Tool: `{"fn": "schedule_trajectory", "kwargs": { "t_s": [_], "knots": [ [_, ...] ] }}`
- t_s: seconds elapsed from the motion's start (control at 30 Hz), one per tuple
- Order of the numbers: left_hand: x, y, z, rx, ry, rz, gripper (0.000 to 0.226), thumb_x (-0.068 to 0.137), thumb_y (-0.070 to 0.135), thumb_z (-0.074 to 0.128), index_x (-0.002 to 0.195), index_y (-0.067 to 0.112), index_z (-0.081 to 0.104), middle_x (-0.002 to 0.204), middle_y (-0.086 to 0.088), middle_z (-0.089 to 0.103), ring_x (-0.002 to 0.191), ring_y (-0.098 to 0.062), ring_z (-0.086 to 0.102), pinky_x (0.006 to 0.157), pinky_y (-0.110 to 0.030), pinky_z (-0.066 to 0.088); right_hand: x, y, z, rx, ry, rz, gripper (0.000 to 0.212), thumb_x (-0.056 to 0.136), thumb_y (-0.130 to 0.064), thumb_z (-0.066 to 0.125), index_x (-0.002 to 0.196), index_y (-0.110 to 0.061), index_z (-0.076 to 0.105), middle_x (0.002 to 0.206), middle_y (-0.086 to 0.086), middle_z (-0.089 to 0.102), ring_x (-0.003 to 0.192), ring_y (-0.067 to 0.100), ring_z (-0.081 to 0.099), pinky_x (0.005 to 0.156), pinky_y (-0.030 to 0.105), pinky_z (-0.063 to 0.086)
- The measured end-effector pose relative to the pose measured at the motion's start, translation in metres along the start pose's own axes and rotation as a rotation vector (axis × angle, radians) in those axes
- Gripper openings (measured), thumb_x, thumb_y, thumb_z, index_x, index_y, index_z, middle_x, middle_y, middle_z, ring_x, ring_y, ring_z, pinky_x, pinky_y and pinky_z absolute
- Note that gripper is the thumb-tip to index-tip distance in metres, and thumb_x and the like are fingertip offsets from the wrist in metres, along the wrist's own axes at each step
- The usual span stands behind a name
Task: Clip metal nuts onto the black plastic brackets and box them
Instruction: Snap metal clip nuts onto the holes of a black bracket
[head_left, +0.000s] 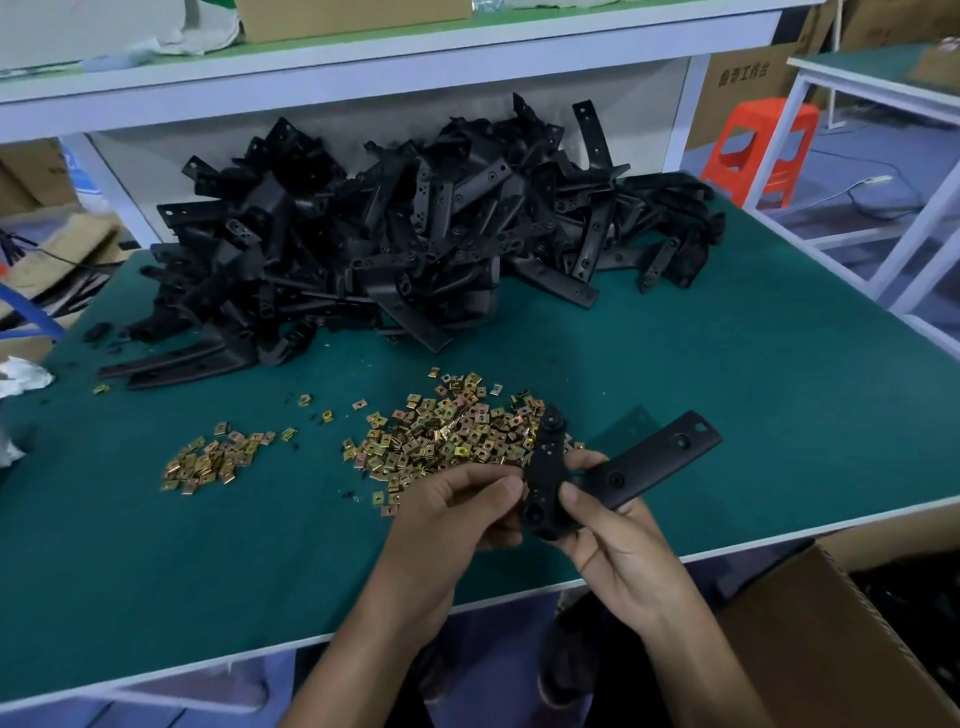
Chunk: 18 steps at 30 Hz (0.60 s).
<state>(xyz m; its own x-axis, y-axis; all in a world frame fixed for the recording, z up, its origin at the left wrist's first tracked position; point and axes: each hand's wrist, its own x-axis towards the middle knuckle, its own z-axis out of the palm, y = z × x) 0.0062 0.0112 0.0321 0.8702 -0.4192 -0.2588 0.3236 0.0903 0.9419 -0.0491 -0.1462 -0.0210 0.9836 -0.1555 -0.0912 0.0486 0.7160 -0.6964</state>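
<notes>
A black plastic bracket with two arms is held above the front of the green table. My right hand grips it where the arms meet, thumb on top. My left hand has its curled fingertips against the bracket's shorter arm; whether a nut sits between them I cannot tell. Just beyond my hands lies a large heap of brass-coloured metal nuts, with a smaller heap to its left. A big pile of black brackets fills the back of the table.
An open cardboard box stands below the table's front right edge. A white shelf with cartons runs over the bracket pile. An orange stool and another white-framed table stand at the right.
</notes>
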Motion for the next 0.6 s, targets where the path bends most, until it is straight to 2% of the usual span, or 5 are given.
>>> {"fn": "schedule_trajectory", "kwargs": {
  "t_s": [0.13,0.4,0.6],
  "knots": [
    [0.0003,-0.0004,-0.0016,-0.010,0.044,-0.025,0.010,0.089,0.005,0.069,0.094,0.005,0.078,0.075,-0.007,0.070,0.066,-0.010,0.064,0.058,-0.023,0.055,0.0008,0.0006,0.0028,-0.029,-0.001,0.002,0.044,0.063,-0.019,0.097,0.100,-0.020,0.073,0.114,0.026,0.071,0.098,0.035,0.072,0.075,0.041,0.061],
    [0.0001,-0.0009,0.0007,-0.105,0.024,-0.075,0.014,0.093,0.003,0.064,0.102,-0.004,0.072,0.079,-0.009,0.069,0.066,-0.011,0.063,0.056,-0.023,0.055,0.0009,0.0006,0.0032,-0.005,-0.001,-0.002,0.043,0.065,-0.020,0.096,0.101,-0.021,0.072,0.113,0.023,0.072,0.103,0.034,0.072,0.078,0.041,0.061],
    [-0.0018,-0.0005,-0.0043,-0.006,-0.016,-0.054,0.010,0.092,0.002,0.065,0.098,-0.001,0.072,0.079,-0.012,0.069,0.066,-0.013,0.063,0.058,-0.023,0.055,-0.0004,-0.0010,0.0039,-0.034,0.027,0.012,0.042,0.065,-0.020,0.096,0.100,-0.020,0.072,0.113,0.024,0.072,0.099,0.034,0.072,0.075,0.040,0.061]
  ]
}}
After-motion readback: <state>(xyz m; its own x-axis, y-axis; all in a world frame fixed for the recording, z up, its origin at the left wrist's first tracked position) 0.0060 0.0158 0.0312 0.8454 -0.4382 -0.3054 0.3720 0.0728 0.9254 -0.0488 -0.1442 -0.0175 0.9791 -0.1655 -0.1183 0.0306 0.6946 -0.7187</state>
